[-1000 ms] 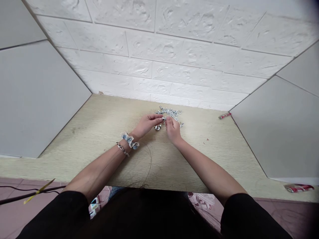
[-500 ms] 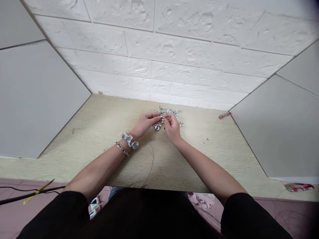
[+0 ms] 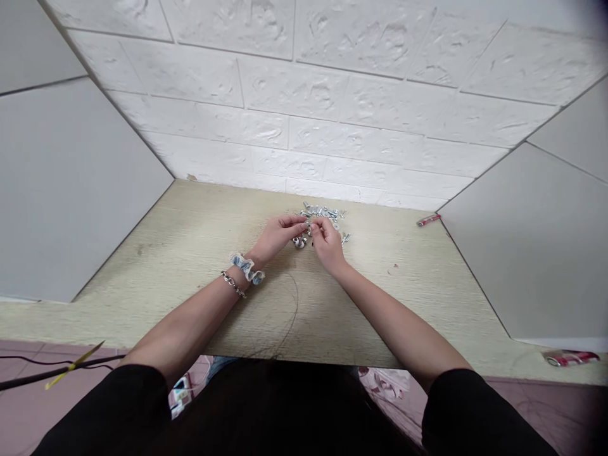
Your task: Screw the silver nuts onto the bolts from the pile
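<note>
My left hand (image 3: 279, 234) pinches one end of a small silver bolt (image 3: 308, 225) between thumb and forefinger. The fingertips of my right hand (image 3: 329, 246) close on its other end, so the two hands almost meet. The fingers cover most of the bolt. Just behind them lies a loose pile of silver screws and bolts (image 3: 325, 212). Below my left fingertips sit a few rounded metal pieces (image 3: 299, 242), too small to make out exactly. Another screw (image 3: 346, 238) rests to the right of my right hand.
The wooden tabletop (image 3: 199, 221) ends at a white brick-patterned wall (image 3: 304, 133). Grey panels (image 3: 85, 190) close off both sides. One red cylindrical object (image 3: 428, 220) lies by the right panel, another (image 3: 571, 358) at the front right edge. A dark rod (image 3: 61, 373) is at lower left.
Both hands stay in nearly the same place. My fingertips have drawn slightly closer together and now cover more of the bolt.
</note>
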The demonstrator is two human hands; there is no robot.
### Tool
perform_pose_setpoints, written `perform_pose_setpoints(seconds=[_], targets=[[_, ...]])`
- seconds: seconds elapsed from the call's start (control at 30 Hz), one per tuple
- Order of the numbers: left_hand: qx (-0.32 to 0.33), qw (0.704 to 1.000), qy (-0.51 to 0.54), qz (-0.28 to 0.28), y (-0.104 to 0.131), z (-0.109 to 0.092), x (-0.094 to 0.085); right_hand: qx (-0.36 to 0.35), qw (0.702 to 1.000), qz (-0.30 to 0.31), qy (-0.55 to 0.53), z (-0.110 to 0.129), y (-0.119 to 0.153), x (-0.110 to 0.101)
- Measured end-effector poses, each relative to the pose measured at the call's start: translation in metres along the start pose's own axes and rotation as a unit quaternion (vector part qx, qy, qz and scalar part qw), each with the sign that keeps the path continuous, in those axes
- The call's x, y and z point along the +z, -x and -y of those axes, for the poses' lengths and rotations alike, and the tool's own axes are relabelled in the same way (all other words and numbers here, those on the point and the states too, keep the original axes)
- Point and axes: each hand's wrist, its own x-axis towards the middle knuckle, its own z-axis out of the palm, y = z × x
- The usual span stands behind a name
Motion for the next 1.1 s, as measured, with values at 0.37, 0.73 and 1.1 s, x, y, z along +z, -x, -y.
perform_pose_setpoints(seconds=[0.37,0.73,1.1], targets=[[0.001,0.999,-0.041,0.012,0.002,-0.003,0.001,0.024,1.000,0.017,-0.006,-0.005,0.000,0.002],[0.021,0.996,-0.069,0.052,0.002,-0.004,0.000,0.069,0.997,0.006,-0.043,-0.010,0.001,0.005],[-0.006,0.996,-0.045,0.072,0.002,-0.001,0.000,0.089,0.994,-0.001,-0.056,-0.015,0.000,0.006]])
